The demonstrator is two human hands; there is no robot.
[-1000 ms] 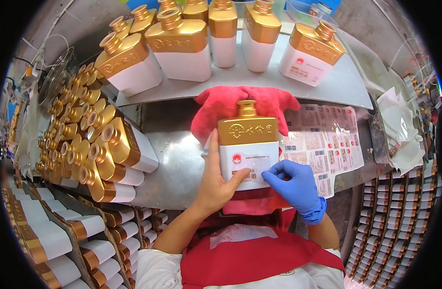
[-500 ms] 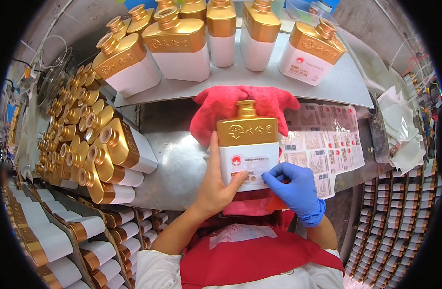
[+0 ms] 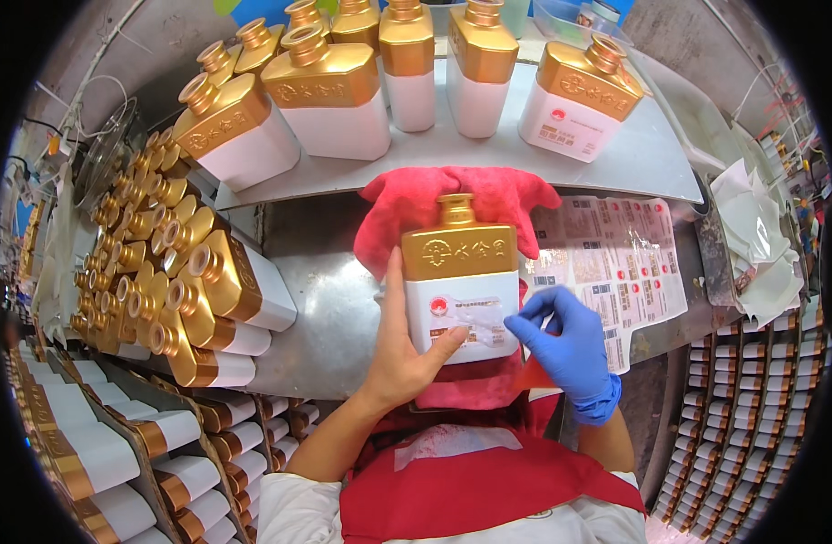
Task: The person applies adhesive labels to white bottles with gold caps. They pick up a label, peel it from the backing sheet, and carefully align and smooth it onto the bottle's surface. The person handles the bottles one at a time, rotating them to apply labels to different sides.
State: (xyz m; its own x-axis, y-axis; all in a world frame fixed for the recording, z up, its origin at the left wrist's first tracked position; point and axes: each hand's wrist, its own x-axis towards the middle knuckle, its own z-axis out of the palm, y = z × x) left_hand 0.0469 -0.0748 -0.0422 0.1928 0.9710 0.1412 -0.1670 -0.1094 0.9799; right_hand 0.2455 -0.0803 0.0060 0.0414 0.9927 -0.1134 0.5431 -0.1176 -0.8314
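A flat bottle point(image 3: 461, 281) with a gold upper part and a white lower part leans back on a red cloth point(image 3: 379, 222). My bare left hand point(image 3: 405, 349) grips it by its left side, thumb across the lower front. On the white face is a label with a red round emblem point(image 3: 438, 306), and a clear film point(image 3: 482, 317) is partly lifted from it. My right hand point(image 3: 565, 344), in a blue glove, pinches the film's edge beside the bottle's right side. Under that hand shows an orange-red piece point(image 3: 531, 374); its kind is hard to make out.
Printed label sheets point(image 3: 629, 263) lie right of the bottle. Several similar bottles point(image 3: 330, 118) stand on a raised grey shelf point(image 3: 416, 159) behind. More are packed at the left point(image 3: 184, 281), with stacked rows at lower left point(image 3: 180, 462) and lower right point(image 3: 733, 426). Crumpled white sheets point(image 3: 751, 236) lie far right.
My right hand has drawn slightly to the right, away from the bottle's face, and the film now lifts further from the label. My left hand keeps its hold.
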